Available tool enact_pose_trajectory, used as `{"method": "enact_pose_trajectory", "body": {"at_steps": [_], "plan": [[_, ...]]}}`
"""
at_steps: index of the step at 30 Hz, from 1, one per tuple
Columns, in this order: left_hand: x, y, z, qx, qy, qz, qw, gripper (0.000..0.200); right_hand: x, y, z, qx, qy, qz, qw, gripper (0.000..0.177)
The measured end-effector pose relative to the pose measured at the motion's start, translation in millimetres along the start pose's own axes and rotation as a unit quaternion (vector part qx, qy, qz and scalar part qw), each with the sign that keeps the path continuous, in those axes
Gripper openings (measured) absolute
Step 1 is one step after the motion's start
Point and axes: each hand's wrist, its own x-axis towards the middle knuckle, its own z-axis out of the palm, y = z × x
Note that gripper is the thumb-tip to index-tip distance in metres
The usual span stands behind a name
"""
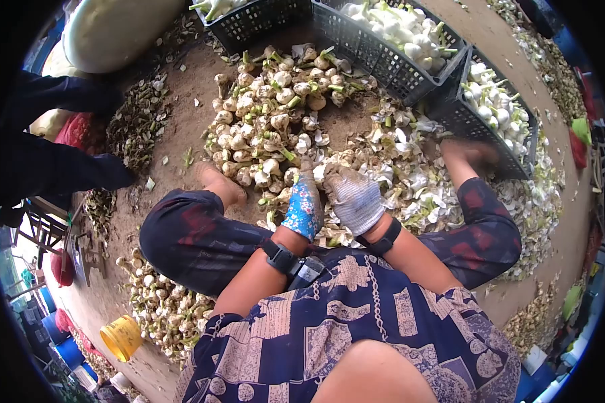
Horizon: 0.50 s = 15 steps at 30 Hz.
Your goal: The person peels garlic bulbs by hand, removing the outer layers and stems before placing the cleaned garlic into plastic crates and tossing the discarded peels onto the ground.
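Both the left hand (305,201) and the right hand (355,199) are side by side in the head view; the right is curled, but I cannot tell whether either grips something. Just before them, the garlic heap (269,124) lies on the floor (185,121), near a dark crate (376,55).

Front centre: heap of round, dirt-brown garlic bulbs (279,127). To its right: loose papery white garlic skins (417,171). Beyond: black rectangular perforated plastic crates (370,58) holding white garlic heads (410,39). Back left: second dirt-streaked bulb pile (168,309), round yellow plastic bucket (121,338) to its left.
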Motion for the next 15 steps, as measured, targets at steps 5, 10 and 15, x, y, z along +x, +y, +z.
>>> {"method": "enact_pose_trajectory", "body": {"at_steps": [5,10,15], "plan": [[27,-14,-27,0.310,-0.105,0.315,0.891,0.035,5,11,9,0.129,0.122,0.094,0.980,0.013],[-10,23,-1,0.109,-0.190,0.208,0.953,0.039,18,14,-7,0.192,0.015,0.179,0.965,0.015],[-35,32,13,0.171,-0.278,0.186,0.927,0.055,20,35,9,0.136,0.011,0.197,0.971,0.014]]}}
